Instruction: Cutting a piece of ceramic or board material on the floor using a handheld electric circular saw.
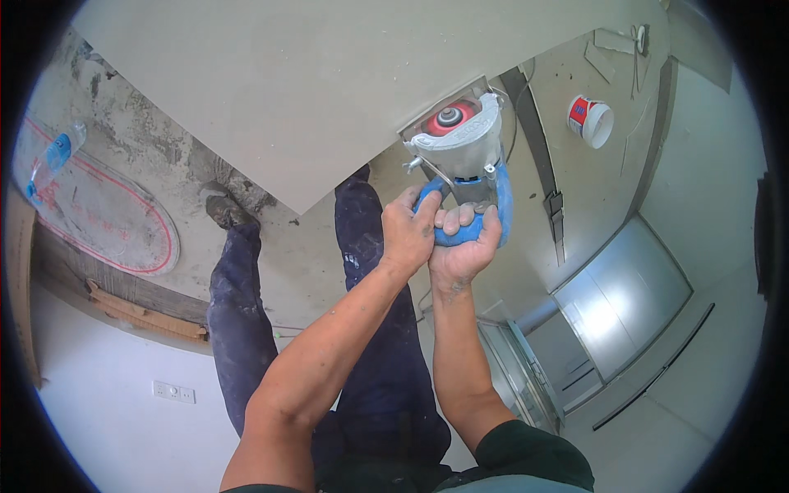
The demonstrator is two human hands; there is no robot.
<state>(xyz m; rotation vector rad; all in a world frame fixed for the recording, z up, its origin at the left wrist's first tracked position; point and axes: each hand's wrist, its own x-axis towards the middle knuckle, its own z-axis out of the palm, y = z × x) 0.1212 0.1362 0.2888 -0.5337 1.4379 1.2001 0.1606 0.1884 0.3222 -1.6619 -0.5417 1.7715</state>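
I hold a hand-held cutting machine [460, 135] at the edge of a large pale board or slab [279, 90]. It has a pale metal guard, a red disc with a dark hub, and blue handles. My left hand [407, 230] is closed on the blue handle's left part, thumb along it. My right hand [464, 251] is wrapped round the lower part of the blue handle, right beside my left. A dark strap [538, 156] and a thin cable lie to the machine's right.
My legs [246, 296] are below the slab. At left lie a plastic bottle [53, 160], an oval template [123, 214] with red lines and cardboard strips [144, 308]. A white bucket [600, 123] lies at upper right. A glass-panelled opening [620, 296] is at lower right.
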